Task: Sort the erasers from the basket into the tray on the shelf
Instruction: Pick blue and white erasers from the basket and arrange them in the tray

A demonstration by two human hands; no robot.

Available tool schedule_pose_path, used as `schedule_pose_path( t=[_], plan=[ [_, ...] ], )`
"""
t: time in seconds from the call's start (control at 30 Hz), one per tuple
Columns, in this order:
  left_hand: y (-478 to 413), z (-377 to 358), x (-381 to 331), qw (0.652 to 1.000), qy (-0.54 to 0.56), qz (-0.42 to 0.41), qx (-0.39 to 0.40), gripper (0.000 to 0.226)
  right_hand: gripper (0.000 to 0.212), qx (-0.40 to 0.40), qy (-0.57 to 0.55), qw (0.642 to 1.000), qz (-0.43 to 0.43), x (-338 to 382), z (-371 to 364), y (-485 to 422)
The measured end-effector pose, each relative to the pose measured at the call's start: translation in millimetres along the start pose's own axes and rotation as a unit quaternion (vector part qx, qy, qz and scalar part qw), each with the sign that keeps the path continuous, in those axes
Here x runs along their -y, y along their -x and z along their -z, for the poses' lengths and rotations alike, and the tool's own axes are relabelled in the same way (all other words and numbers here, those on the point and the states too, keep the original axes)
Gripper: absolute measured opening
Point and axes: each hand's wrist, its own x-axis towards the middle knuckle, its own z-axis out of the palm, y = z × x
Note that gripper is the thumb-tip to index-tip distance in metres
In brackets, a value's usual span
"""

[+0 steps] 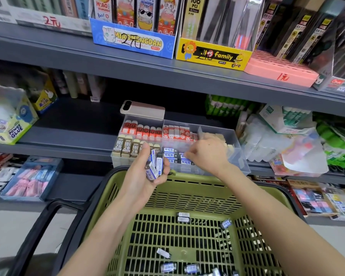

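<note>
head view, left hand (145, 174) curled round several erasers (155, 166) above basket (189, 177), right hand (208, 152) palm-down in tray (239, 156), grip unclear

Stationery shop; shelves (68, 148) w/ priced boxes (132, 43)

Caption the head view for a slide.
Left hand holds blue-label erasers while right hand reaches into the clear shelf tray beyond the green basket.

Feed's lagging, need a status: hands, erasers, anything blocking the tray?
Left hand grips a bunch of erasers above basket. Right hand in tray at blue row, grip unclear. More loose in basket. Phone at tray's back edge, not blocking.
</note>
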Motion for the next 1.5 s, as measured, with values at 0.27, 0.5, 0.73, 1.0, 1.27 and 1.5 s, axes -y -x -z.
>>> schedule_pose_path(
  t=[0.27, 0.5, 0.73, 1.0, 1.27, 1.5],
  plan=[
    [-2, 2, 2, 1.0, -0.005, 0.003, 0.024, 0.052, 0.024, -0.037, -0.315, 0.947, 0.053, 35, 46, 29],
    [-1, -2, 8, 1.0, 0.015, 0.016, 0.011, 0.048, 0.019, 0.049, -0.413, 0.909, 0.04, 54, 48, 43],
    [1, -4, 7, 0.996, 0.067, 0.044, 0.035, 0.05, 0.036, 0.033, -0.445, 0.895, 0.029, 52, 46, 54],
    [0, 1, 7, 0.999, 0.026, 0.007, 0.028, 0.043, 0.007, -0.026, -0.625, 0.78, -0.015, 33, 57, 52],
    [6, 2, 2, 0.994, -0.089, -0.062, 0.018, 0.063, 0.026, 0.087, -0.409, 0.9, -0.125, -9, 53, 21],
    [8, 2, 4, 0.991, -0.114, -0.067, 0.004, 0.028, 0.022, 0.068, -0.176, 0.974, -0.123, 4, 37, -8]
  ],
)
